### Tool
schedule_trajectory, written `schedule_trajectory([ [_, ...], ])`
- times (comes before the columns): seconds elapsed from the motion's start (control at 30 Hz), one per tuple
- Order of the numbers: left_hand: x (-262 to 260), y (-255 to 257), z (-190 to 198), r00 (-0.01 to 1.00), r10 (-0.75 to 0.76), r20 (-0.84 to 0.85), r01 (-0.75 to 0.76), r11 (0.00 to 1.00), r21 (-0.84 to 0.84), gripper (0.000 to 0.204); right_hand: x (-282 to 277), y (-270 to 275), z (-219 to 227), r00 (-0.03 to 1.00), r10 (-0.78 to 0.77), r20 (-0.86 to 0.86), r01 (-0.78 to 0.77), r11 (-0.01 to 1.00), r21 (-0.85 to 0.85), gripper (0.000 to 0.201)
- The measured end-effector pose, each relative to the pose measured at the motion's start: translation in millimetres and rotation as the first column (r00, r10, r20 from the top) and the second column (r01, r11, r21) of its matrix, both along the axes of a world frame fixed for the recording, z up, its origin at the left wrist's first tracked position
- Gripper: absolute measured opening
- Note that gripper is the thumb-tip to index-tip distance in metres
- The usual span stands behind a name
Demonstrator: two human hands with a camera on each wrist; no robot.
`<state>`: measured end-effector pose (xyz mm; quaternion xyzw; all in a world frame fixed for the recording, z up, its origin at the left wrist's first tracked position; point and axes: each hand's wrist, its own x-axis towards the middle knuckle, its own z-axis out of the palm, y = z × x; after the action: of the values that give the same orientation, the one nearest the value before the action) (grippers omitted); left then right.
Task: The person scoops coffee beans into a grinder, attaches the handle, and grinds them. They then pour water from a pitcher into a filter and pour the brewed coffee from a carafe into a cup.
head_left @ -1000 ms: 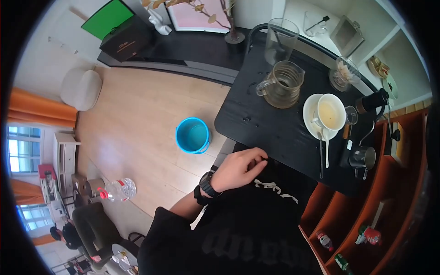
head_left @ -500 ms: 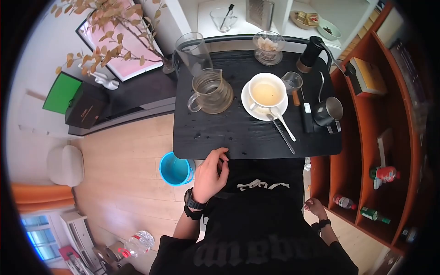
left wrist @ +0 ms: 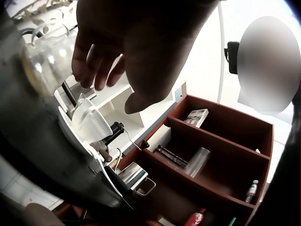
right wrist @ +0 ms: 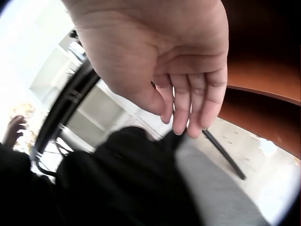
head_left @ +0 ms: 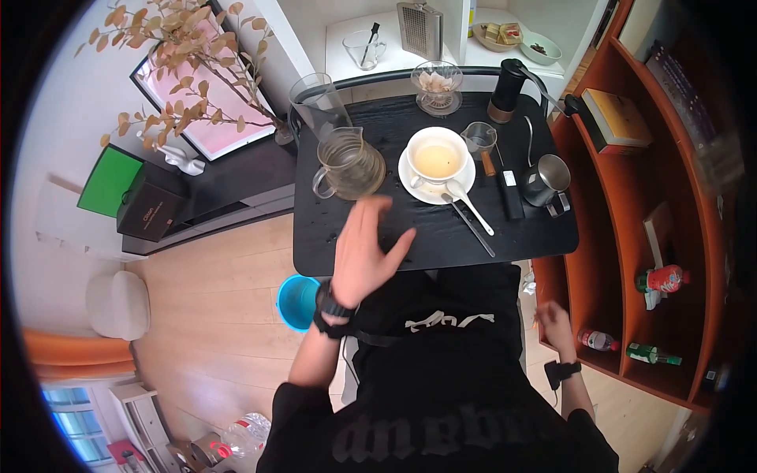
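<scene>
My left hand (head_left: 363,256), fingers extended and thumb apart, is over the near left part of the black table (head_left: 363,256). Just beyond its fingertips stands a ribbed glass carafe (head_left: 352,162) with a handle. To the right, a white cup (head_left: 438,160) of pale yellow liquid sits on a white saucer (head_left: 406,175). A white spoon (head_left: 473,211) and a thin metal stick (head_left: 471,227) lean out toward me. My right hand (head_left: 554,325) hangs low beside the wooden shelf; in the right wrist view its palm (right wrist: 164,52) holds nothing and the fingers bend loosely.
At the table's right stand a steel pitcher (head_left: 546,180), a hand grinder (head_left: 505,94) and a small glass jug (head_left: 479,140). A glass dripper (head_left: 438,88) and tall glass (head_left: 318,106) line the back. A blue bucket (head_left: 298,303) is on the floor; brown shelves (head_left: 591,276) rise at right.
My left hand has moved from the table's near edge forward over the tabletop, its fingers spreading. The view has turned, and my right hand has come into sight at the right.
</scene>
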<state>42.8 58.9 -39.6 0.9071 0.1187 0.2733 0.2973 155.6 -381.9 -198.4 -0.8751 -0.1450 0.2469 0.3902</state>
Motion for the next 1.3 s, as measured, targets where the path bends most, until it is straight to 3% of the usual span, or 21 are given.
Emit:
schedule_trajectory([
  [0.1, 52.0, 17.7, 2.7, 0.994, -0.081, 0.066, 0.068, 0.982, 0.176, 0.084, 12.1, 78.3, 75.0, 0.994, -0.001, 0.109, -0.032, 0.955, 0.295, 0.012],
  [0.17, 83.1, 25.5, -5.3, 0.992, -0.109, 0.070, 0.090, 0.969, 0.230, 0.097, 16.5, 111.0, 97.9, 0.974, 0.069, 0.214, -0.143, 0.923, 0.356, 0.010],
  [0.3, 119.2, 31.6, -16.4, 0.987, -0.157, -0.013, 0.158, 0.982, 0.101, 0.106, 22.0, 156.4, 134.3, 0.942, 0.187, 0.280, -0.277, 0.901, 0.333, 0.012],
  [0.5, 126.1, 38.7, -26.1, 0.976, -0.209, 0.064, 0.205, 0.977, 0.053, 0.100, 40.6, 186.4, 144.1, 0.922, 0.128, 0.365, -0.277, 0.878, 0.391, 0.012],
  [0.67, 128.6, 39.8, -31.6, 0.962, -0.253, 0.101, 0.245, 0.966, 0.081, 0.091, 44.7, 197.2, 142.1, 0.937, 0.138, 0.321, -0.262, 0.887, 0.381, 0.012],
  [0.87, 136.9, 45.0, -30.6, 0.976, -0.210, 0.064, 0.216, 0.971, -0.107, 0.087, 51.9, 195.5, 135.0, 0.947, 0.096, 0.307, -0.215, 0.899, 0.382, 0.012],
  [1.07, 133.1, 45.0, -31.5, 0.963, -0.263, 0.054, 0.263, 0.965, 0.009, 0.093, 49.4, 174.8, 132.8, 0.961, 0.057, 0.270, -0.168, 0.897, 0.410, 0.012],
  [1.3, 126.7, 45.3, -33.7, 0.961, -0.275, 0.000, 0.275, 0.961, -0.021, 0.103, 36.5, 126.9, 122.6, 0.979, -0.023, 0.201, -0.066, 0.903, 0.425, 0.011],
])
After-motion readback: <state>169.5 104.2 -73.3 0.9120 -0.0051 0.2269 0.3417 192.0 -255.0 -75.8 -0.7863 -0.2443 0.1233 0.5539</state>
